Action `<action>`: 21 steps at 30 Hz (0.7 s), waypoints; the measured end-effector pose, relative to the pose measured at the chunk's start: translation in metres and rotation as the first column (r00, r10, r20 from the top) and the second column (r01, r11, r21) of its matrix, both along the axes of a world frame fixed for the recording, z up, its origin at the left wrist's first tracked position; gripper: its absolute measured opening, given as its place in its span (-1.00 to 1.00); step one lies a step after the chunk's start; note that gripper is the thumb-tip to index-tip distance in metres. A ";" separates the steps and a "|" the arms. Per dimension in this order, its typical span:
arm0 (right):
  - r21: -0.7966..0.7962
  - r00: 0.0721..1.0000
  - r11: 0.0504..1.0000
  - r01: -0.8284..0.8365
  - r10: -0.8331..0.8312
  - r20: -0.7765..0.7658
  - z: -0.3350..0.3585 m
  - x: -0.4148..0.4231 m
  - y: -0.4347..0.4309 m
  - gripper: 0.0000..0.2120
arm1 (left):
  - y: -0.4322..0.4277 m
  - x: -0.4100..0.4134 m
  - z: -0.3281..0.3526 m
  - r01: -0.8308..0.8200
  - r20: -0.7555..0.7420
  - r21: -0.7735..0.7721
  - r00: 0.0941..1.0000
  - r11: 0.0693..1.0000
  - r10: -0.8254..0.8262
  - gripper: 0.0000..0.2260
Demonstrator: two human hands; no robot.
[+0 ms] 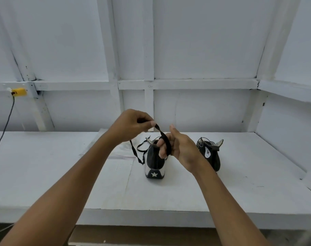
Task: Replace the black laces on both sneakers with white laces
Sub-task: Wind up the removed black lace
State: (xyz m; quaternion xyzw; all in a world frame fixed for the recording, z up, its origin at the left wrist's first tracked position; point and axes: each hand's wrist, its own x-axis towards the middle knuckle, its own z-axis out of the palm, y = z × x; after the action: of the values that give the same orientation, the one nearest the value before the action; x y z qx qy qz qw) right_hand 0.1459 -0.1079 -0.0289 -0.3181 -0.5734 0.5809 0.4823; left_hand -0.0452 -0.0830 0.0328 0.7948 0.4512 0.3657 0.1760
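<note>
Both bare forearms extended forward. Left hand (133,126) pinched a flat black fabric lace (167,144) between thumb and forefinger; right hand (182,150), just beside, had it wound round curled fingers.

We count two shoes, left sneaker (153,161) and right sneaker (207,153); two hands, left hand (131,126) and right hand (180,148); one loose black lace (166,144); one bench (62,174); one yellow socket (19,91); one cable (5,125).

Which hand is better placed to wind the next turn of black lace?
Probably left. The left hand pinches the black lace above, free to carry it round; the right hand has lace looped round it and acts as the spool.
</note>
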 end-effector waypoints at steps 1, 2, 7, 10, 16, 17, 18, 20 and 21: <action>-0.034 0.999 0.999 -0.036 0.034 -0.040 0.000 0.001 -0.002 -0.42 | 0.003 0.001 -0.008 -0.019 0.020 0.013 1.000 1.000 0.019 -0.89; -0.068 0.992 0.995 -0.072 0.065 -0.104 0.001 0.002 -0.003 -0.41 | 0.006 0.003 -0.016 -0.038 0.019 0.017 0.999 0.999 0.038 -0.88; -0.111 0.861 0.986 -0.122 0.050 -0.507 -0.003 0.002 0.003 -0.37 | 0.009 0.016 -0.059 0.000 -0.208 -0.121 0.978 0.993 -0.026 -0.76; -0.103 0.866 0.995 -0.004 -0.048 -0.498 -0.011 0.002 0.010 -0.38 | 0.000 0.027 -0.068 0.106 -0.386 -0.234 0.902 0.966 -0.192 -0.74; -0.062 0.967 0.968 0.242 -0.246 -0.066 -0.026 0.005 0.008 -0.39 | -0.013 0.028 -0.035 0.226 -0.397 -0.300 0.854 0.927 -0.337 -0.83; -0.042 0.968 0.967 0.251 -0.252 -0.008 -0.028 0.005 0.005 -0.36 | -0.013 0.026 -0.027 0.229 -0.382 -0.284 0.864 0.931 -0.329 -0.84; -0.023 0.968 0.968 0.248 -0.247 0.032 -0.029 0.004 0.002 -0.34 | -0.013 0.025 -0.020 0.232 -0.362 -0.259 0.877 0.938 -0.317 -0.84; -0.016 0.975 0.977 0.213 -0.212 0.061 -0.030 0.007 -0.004 -0.30 | -0.010 0.024 -0.009 0.238 -0.294 -0.181 0.913 0.954 -0.284 -0.87; -0.028 0.981 0.982 0.187 -0.186 0.048 -0.029 0.009 -0.006 -0.29 | -0.007 0.024 -0.006 0.235 -0.259 -0.137 0.929 0.962 -0.264 -0.89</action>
State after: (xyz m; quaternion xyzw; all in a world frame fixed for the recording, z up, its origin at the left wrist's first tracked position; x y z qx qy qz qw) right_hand 0.1544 -0.1143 -0.0576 -0.3912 -0.5425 0.5349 0.5162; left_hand -0.0210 -0.0897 0.0273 0.8786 0.3846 0.2026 0.1977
